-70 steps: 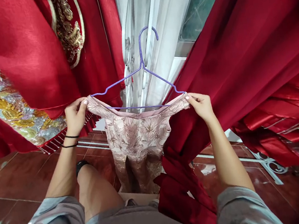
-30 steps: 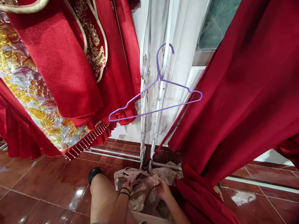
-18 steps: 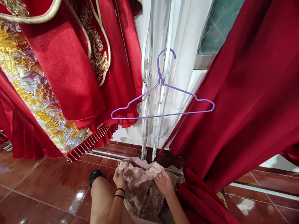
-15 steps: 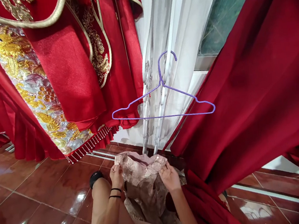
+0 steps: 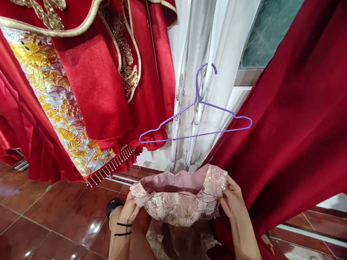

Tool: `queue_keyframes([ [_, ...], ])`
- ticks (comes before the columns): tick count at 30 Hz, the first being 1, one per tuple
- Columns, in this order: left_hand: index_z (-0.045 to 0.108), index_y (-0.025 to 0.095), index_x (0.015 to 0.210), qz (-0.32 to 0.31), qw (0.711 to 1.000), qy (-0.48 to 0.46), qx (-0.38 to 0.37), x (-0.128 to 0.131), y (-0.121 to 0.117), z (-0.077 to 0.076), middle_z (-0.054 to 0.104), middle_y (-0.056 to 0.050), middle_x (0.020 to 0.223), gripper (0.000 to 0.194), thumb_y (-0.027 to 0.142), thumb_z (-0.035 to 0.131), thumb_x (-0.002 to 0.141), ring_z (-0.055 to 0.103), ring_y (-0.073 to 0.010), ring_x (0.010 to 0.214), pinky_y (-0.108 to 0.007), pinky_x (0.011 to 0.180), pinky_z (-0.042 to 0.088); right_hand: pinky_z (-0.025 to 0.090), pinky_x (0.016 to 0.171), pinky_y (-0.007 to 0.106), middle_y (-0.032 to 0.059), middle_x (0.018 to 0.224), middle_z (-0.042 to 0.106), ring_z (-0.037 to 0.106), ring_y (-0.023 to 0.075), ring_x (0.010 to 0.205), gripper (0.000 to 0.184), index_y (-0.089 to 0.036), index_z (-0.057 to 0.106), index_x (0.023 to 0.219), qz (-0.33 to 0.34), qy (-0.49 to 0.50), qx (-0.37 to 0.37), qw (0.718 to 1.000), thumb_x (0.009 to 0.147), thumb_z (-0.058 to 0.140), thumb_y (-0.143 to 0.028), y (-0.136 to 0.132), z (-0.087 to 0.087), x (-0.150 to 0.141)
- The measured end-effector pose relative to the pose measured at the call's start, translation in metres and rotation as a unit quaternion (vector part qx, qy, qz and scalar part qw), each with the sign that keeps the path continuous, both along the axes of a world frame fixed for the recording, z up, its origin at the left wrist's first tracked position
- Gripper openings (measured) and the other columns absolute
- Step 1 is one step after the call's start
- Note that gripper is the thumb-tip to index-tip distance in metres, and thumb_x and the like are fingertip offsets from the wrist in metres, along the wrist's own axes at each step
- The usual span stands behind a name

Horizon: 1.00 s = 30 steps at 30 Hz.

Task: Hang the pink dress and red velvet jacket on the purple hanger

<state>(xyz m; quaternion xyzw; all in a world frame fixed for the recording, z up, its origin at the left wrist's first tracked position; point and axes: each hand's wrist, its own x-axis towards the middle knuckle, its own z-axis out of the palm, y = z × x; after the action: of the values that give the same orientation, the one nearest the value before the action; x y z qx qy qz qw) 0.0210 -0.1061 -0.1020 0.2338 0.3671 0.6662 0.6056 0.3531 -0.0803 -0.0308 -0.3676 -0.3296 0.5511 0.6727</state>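
Note:
A pale pink dress [image 5: 183,207] with gold brocade is stretched between my two hands, its neckline open toward me. My left hand [image 5: 131,209], with two black bands on the wrist, grips the left shoulder of the dress. At the opposite shoulder, my right hand [image 5: 231,194] is closed on the fabric, with some fingers hidden behind it. The lower part of the dress hangs down over my lap. Just beyond the dress a purple wire hanger [image 5: 199,97] hangs with nothing on it; what its hook rests on is hard to make out.
Red garments with gold trim [image 5: 101,84] hang at the left, one with an embroidered panel [image 5: 60,114]. A large dark red cloth [image 5: 299,102] drapes on the right. White sheer curtains [image 5: 205,29] hang behind the hanger. Below lies a glossy red tiled floor [image 5: 49,250].
My hands have moved apart, the right one farther right, spreading the neckline of the dress wide. The dress is lifted slightly closer. The view has shifted a little left.

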Motion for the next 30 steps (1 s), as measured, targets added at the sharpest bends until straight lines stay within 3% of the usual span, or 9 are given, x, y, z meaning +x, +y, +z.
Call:
queue_keyframes([
  [2, 0.076, 0.026, 0.093, -0.046, 0.997, 0.061, 0.012, 0.002, 0.002, 0.009, 0.076, -0.005, 0.097, 0.042, 0.011, 0.083, 0.054, 0.072, -0.0276, 0.089, -0.034, 0.08, 0.059, 0.059, 0.07, 0.028, 0.0043, 0.093, 0.077, 0.072, 0.0175, 0.073, 0.046, -0.025, 0.076, 0.098, -0.004, -0.008, 0.004, 1.0, 0.053, 0.082, -0.017, 0.001, 0.004, -0.004],
  [4, 0.077, 0.023, 0.093, -0.045, 0.991, 0.12, 0.021, -0.003, 0.009, 0.023, 0.076, -0.008, 0.096, 0.04, 0.016, 0.085, 0.055, 0.072, -0.0295, 0.091, -0.037, 0.081, 0.058, 0.059, 0.07, 0.031, 0.0057, 0.093, 0.077, 0.072, 0.0184, 0.071, 0.045, -0.024, 0.077, 0.097, -0.008, -0.011, 0.012, 1.0, 0.053, 0.084, -0.02, 0.003, 0.006, -0.007],
  [9, 0.075, 0.014, 0.077, 0.108, 0.965, 0.22, 0.095, -0.029, 0.046, 0.064, 0.075, -0.008, 0.082, 0.033, 0.016, 0.087, 0.046, 0.07, -0.0248, 0.087, -0.035, 0.082, 0.056, 0.058, 0.066, 0.024, 0.0032, 0.089, 0.078, 0.071, 0.014, 0.068, 0.044, -0.024, 0.077, 0.094, -0.053, 0.018, 0.024, 0.998, 0.051, 0.087, -0.022, 0.007, 0.009, -0.007],
  [14, 0.072, 0.014, 0.07, 0.185, 0.937, 0.243, 0.168, -0.042, 0.084, 0.112, 0.071, -0.002, 0.07, 0.029, 0.02, 0.087, 0.046, 0.064, -0.0139, 0.066, -0.025, 0.068, 0.053, 0.058, 0.073, 0.024, 0.0041, 0.096, 0.077, 0.072, 0.0156, 0.081, 0.046, -0.025, 0.076, 0.097, -0.051, 0.019, 0.083, 0.995, 0.054, 0.088, -0.032, 0.003, 0.029, -0.01],
  [17, 0.071, 0.014, 0.068, 0.18, 0.922, 0.272, 0.207, -0.034, 0.102, 0.142, 0.069, -0.001, 0.069, 0.026, 0.019, 0.086, 0.048, 0.059, -0.0102, 0.061, -0.021, 0.066, 0.05, 0.059, 0.075, 0.026, 0.0038, 0.095, 0.077, 0.072, 0.0165, 0.083, 0.046, -0.025, 0.075, 0.095, -0.068, -0.001, 0.097, 0.993, 0.053, 0.09, -0.035, 0.0, 0.046, -0.013],
  [21, 0.072, 0.013, 0.07, 0.15, 0.909, 0.301, 0.244, -0.003, 0.114, 0.178, 0.071, -0.004, 0.074, 0.027, 0.025, 0.085, 0.05, 0.062, -0.0138, 0.069, -0.024, 0.07, 0.051, 0.059, 0.072, 0.025, 0.0009, 0.089, 0.077, 0.071, 0.015, 0.077, 0.043, -0.026, 0.074, 0.089, -0.104, 0.018, 0.077, 0.991, 0.05, 0.09, -0.035, -0.002, 0.052, -0.005],
  [24, 0.071, 0.013, 0.07, 0.127, 0.914, 0.297, 0.246, 0.019, 0.116, 0.193, 0.07, -0.004, 0.071, 0.03, 0.031, 0.084, 0.051, 0.062, -0.0161, 0.069, -0.026, 0.068, 0.05, 0.059, 0.075, 0.023, -0.0019, 0.094, 0.076, 0.071, 0.0132, 0.081, 0.046, -0.028, 0.074, 0.095, -0.126, 0.046, 0.074, 0.988, 0.051, 0.088, -0.031, 0.003, 0.044, 0.011],
  [27, 0.071, 0.012, 0.068, 0.104, 0.918, 0.303, 0.235, 0.028, 0.116, 0.196, 0.068, -0.003, 0.066, 0.029, 0.031, 0.084, 0.049, 0.061, -0.0154, 0.065, -0.026, 0.065, 0.049, 0.057, 0.086, 0.023, -0.0029, 0.111, 0.073, 0.068, 0.0134, 0.1, 0.056, -0.031, 0.071, 0.108, -0.127, 0.056, 0.09, 0.986, 0.054, 0.085, -0.027, 0.017, 0.037, 0.027],
  [30, 0.072, 0.012, 0.069, 0.108, 0.913, 0.319, 0.228, 0.025, 0.114, 0.197, 0.066, -0.001, 0.063, 0.027, 0.029, 0.082, 0.051, 0.058, -0.0141, 0.063, -0.024, 0.063, 0.047, 0.051, 0.098, 0.022, -0.0045, 0.126, 0.067, 0.061, 0.0118, 0.117, 0.043, -0.031, 0.07, 0.109, -0.131, 0.055, 0.078, 0.987, 0.067, 0.077, -0.028, 0.036, 0.041, 0.045],
])
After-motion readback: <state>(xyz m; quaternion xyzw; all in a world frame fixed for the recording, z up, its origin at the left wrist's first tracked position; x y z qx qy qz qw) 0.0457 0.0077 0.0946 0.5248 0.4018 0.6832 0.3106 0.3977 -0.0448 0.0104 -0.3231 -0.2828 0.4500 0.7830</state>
